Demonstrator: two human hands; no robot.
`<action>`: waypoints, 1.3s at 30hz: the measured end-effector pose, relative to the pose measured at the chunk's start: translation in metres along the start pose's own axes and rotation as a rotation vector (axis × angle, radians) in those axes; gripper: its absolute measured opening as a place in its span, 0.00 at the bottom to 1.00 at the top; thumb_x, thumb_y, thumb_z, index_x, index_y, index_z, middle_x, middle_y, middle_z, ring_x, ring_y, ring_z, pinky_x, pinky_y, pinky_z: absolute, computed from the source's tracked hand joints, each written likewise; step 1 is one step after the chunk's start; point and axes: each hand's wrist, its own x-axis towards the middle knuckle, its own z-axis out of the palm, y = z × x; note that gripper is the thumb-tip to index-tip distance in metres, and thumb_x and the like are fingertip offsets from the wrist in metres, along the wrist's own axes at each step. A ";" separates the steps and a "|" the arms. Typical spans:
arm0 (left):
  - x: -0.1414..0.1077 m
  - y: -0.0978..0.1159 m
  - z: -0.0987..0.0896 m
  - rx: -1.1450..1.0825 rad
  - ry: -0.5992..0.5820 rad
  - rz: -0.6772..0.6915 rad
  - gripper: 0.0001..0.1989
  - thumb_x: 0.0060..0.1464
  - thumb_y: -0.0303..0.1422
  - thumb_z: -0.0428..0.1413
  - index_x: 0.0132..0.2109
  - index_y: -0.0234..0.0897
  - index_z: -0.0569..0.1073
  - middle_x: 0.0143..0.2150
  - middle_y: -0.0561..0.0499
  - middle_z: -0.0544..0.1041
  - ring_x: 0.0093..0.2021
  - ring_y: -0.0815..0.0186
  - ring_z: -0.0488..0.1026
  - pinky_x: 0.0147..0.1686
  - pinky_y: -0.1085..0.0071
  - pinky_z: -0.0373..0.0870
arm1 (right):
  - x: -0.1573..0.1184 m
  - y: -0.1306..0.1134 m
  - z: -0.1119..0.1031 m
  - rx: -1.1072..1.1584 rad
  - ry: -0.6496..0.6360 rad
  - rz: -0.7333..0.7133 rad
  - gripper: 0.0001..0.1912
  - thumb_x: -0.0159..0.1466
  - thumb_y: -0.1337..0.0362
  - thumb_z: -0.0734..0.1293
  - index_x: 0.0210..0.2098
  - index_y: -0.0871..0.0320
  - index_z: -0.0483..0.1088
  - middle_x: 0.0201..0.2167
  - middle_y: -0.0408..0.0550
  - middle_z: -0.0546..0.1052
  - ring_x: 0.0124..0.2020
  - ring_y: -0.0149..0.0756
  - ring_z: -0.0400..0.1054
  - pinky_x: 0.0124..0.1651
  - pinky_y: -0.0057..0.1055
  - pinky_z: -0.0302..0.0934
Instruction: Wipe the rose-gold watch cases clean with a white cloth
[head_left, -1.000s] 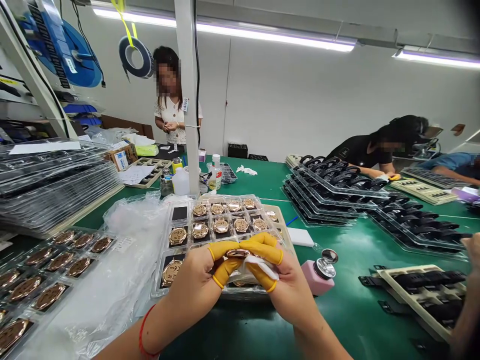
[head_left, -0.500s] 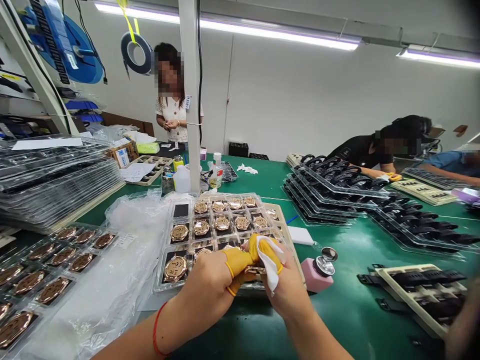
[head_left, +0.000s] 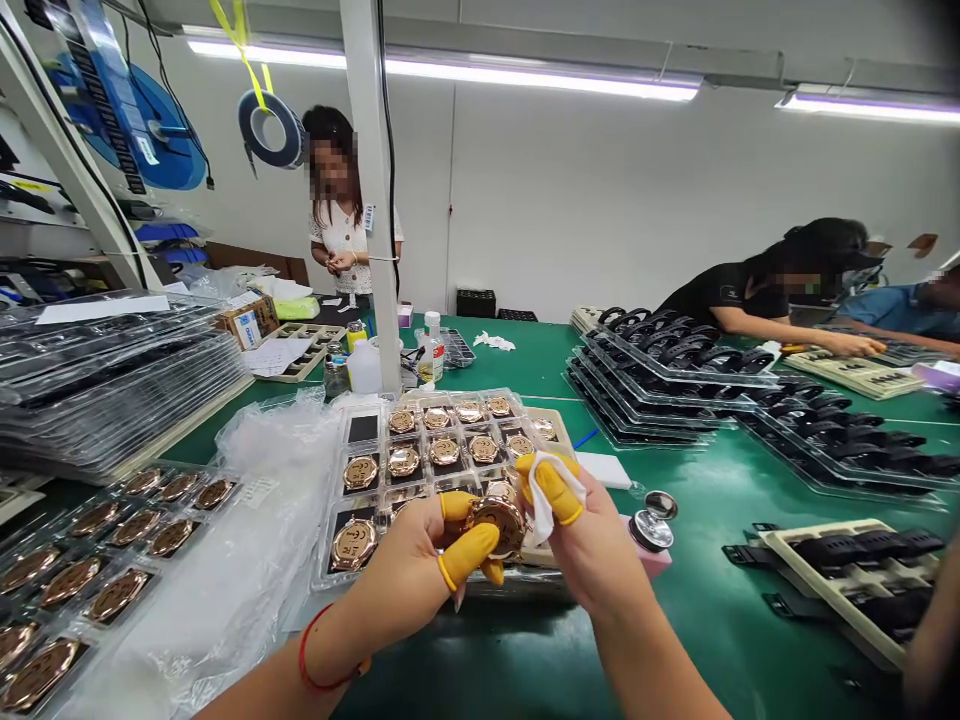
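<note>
My left hand (head_left: pixel 427 550), with yellow finger cots on its fingertips, grips a rose-gold watch case (head_left: pixel 501 527) whose marked back faces up toward me. A white wiping cloth (head_left: pixel 541 515) is pinched in my right hand (head_left: pixel 589 530), which also wears yellow finger cots and is just right of the case, a small gap apart. Beneath both hands lies a clear plastic tray (head_left: pixel 324 572) with rows of similar watch cases (head_left: pixel 354 543) in its pockets. The front pockets are partly hidden by my hands.
Another tray of watch cases (head_left: pixel 118 597) and crumpled plastic film (head_left: pixel 217 570) lie left, before stacked trays (head_left: pixel 112 390). Right are a pink pump bottle (head_left: pixel 651 530), stacked trays of black watch straps (head_left: pixel 660 370) and a beige strap tray (head_left: pixel 847 570). A post (head_left: pixel 371 200) rises behind; co-workers (head_left: pixel 757 290) stand beyond.
My hands have drawn apart: the cloth has come off the watch case and moved slightly right. The case, mostly hidden before, now shows its back in my left hand.
</note>
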 end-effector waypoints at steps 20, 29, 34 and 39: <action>-0.007 0.000 -0.001 0.752 0.096 0.293 0.14 0.62 0.36 0.48 0.32 0.35 0.71 0.27 0.51 0.73 0.26 0.68 0.65 0.27 0.73 0.59 | -0.007 -0.003 0.010 -0.368 -0.214 -0.094 0.10 0.59 0.56 0.69 0.30 0.57 0.74 0.28 0.44 0.73 0.32 0.32 0.65 0.36 0.27 0.62; 0.000 -0.018 0.011 1.029 0.194 0.642 0.11 0.61 0.26 0.49 0.46 0.40 0.73 0.40 0.49 0.77 0.35 0.63 0.73 0.33 0.70 0.68 | 0.011 0.000 -0.004 -0.192 -0.147 0.203 0.13 0.52 0.55 0.74 0.30 0.58 0.75 0.27 0.44 0.75 0.27 0.31 0.66 0.30 0.26 0.61; -0.003 -0.004 -0.005 0.712 0.303 0.660 0.14 0.60 0.25 0.52 0.50 0.44 0.71 0.43 0.54 0.78 0.43 0.69 0.74 0.44 0.76 0.69 | 0.009 -0.005 -0.015 -0.055 -0.007 0.018 0.12 0.54 0.54 0.74 0.36 0.51 0.78 0.31 0.44 0.78 0.30 0.31 0.68 0.33 0.25 0.63; -0.004 -0.002 -0.010 0.538 0.283 0.555 0.13 0.61 0.28 0.53 0.50 0.48 0.72 0.46 0.56 0.78 0.46 0.70 0.74 0.47 0.77 0.68 | -0.002 -0.004 -0.010 -0.127 -0.222 -0.233 0.06 0.58 0.57 0.72 0.36 0.45 0.79 0.35 0.43 0.78 0.38 0.32 0.70 0.45 0.27 0.64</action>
